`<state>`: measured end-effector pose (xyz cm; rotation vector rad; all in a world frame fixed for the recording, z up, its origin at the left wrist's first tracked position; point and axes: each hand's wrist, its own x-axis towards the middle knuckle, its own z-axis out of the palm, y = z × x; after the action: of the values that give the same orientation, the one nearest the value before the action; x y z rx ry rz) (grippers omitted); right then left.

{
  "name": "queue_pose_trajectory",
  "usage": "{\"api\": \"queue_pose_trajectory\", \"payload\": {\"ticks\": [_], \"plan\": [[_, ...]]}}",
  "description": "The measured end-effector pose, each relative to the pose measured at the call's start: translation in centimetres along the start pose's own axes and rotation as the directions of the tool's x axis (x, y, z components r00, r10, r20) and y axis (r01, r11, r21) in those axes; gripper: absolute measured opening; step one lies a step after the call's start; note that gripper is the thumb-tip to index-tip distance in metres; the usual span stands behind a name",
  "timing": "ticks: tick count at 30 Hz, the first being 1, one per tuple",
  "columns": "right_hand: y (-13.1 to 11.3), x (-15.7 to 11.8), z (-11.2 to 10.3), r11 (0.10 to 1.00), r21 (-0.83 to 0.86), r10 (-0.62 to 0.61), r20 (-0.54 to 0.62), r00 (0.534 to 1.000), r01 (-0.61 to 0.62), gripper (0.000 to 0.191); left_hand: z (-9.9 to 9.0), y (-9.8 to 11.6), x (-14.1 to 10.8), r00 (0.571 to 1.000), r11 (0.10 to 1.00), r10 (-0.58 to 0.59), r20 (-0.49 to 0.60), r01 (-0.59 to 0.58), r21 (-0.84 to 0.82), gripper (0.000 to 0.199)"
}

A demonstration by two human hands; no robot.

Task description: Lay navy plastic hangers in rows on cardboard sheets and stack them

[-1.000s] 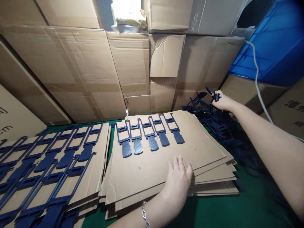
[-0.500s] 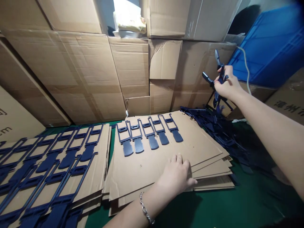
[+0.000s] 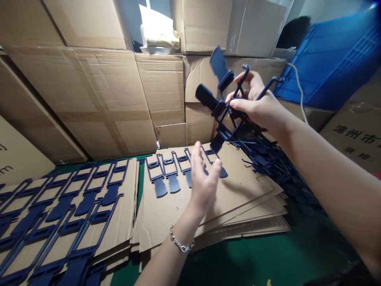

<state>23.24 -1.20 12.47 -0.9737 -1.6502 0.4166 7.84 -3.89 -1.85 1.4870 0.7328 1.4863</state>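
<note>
My right hand (image 3: pixel 256 95) is closed around a tangled bunch of dark blue plastic frames (image 3: pixel 206 97), raised above the cardboard. Flat paddle-shaped plates and hooked rods stick out of the bunch in different directions. My left hand (image 3: pixel 204 178), a chain bracelet at its wrist, is held up just below the bunch, thumb and fingers apart and nothing in it. Beneath it, a row of similar frames (image 3: pixel 160 188) with ribbed plates lies on a stack of cardboard sheets (image 3: pixel 238 198). The left hand partly hides this row.
A jumbled pile of blue frames (image 3: pixel 268 161) lies right of the stack. On the left, another cardboard stack (image 3: pixel 119 226) carries rows of frames. Cardboard boxes (image 3: pixel 113 103) form a wall behind. A blue crate (image 3: pixel 330 59) and a pale cable (image 3: pixel 300 87) are at upper right.
My right hand has brought the bunch of frames leftward from the far right, over the cardboard. My left hand has lifted off the sheets and spread its fingers near the bunch.
</note>
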Motion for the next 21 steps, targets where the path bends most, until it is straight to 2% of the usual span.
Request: {"api": "queue_pose_trajectory", "payload": {"ticks": [1, 2, 3, 5, 7, 9, 11, 14, 16, 19, 21], "plan": [[-0.3, -0.8, 0.6, 0.99, 0.119, 0.071, 0.063, 0.995, -0.078, 0.039, -0.7, 0.6, 0.7, 0.998, 0.999, 0.005, -0.067, -0.008, -0.049, 0.063], [-0.4, -1.5, 1.1, 0.964, 0.215, 0.132, 0.133, 0.982, -0.159, 0.04, -1.4, 1.1, 1.3, 0.996, 0.996, -0.011, -0.086, 0.003, -0.093, 0.059], [-0.3, -2.3, 1.7, 0.928, 0.29, 0.179, 0.203, 0.963, -0.234, 0.041, -2.0, 1.5, 1.9, 0.998, 0.99, -0.042, -0.046, 0.036, -0.135, 0.055], [0.2, -3.8, 2.8, 0.853, 0.383, 0.231, 0.331, 0.915, -0.354, 0.044, -3.0, 1.9, 2.8, 0.978, 0.965, -0.133, 0.16, 0.165, -0.206, 0.049], [1.3, -5.0, 4.0, 0.781, 0.439, 0.253, 0.428, 0.868, -0.445, 0.047, -3.2, 1.8, 3.1, 0.907, 0.913, -0.231, 0.352, 0.327, -0.243, 0.045], [2.5, -5.7, 5.1, 0.726, 0.476, 0.28, 0.453, 0.846, -0.495, 0.049, -2.8, 1.4, 3.0, 0.868, 0.848, -0.305, 0.393, 0.435, -0.302, 0.045], [3.4, -6.0, 6.0, 0.726, 0.476, 0.326, 0.399, 0.857, -0.497, 0.048, -2.2, 1.0, 2.7, 0.87, 0.791, -0.353, 0.345, 0.474, -0.386, 0.042], [3.7, -5.9, 6.4, 0.819, 0.387, 0.344, 0.259, 0.903, -0.423, 0.046, -1.4, 0.6, 2.4, 0.874, 0.73, -0.404, 0.27, 0.486, -0.48, 0.03], [3.8, -5.5, 6.0, 0.867, 0.323, 0.326, 0.207, 0.922, -0.379, 0.049, -1.3, 0.7, 2.6, 0.874, 0.709, -0.44, 0.206, 0.479, -0.518, 0.021], [5.5, -4.7, 3.8, 0.901, 0.261, 0.317, 0.145, 0.937, -0.346, 0.055, -2.0, 1.2, 3.2, 0.877, 0.678, -0.478, 0.054, 0.407, -0.612, 0.014], [8.2, -4.1, 1.2, 0.929, 0.119, 0.352, -0.001, 0.936, -0.349, 0.053, -2.8, 2.0, 3.7, 0.862, 0.641, -0.505, -0.044, 0.34, -0.689, 0.012]]}}
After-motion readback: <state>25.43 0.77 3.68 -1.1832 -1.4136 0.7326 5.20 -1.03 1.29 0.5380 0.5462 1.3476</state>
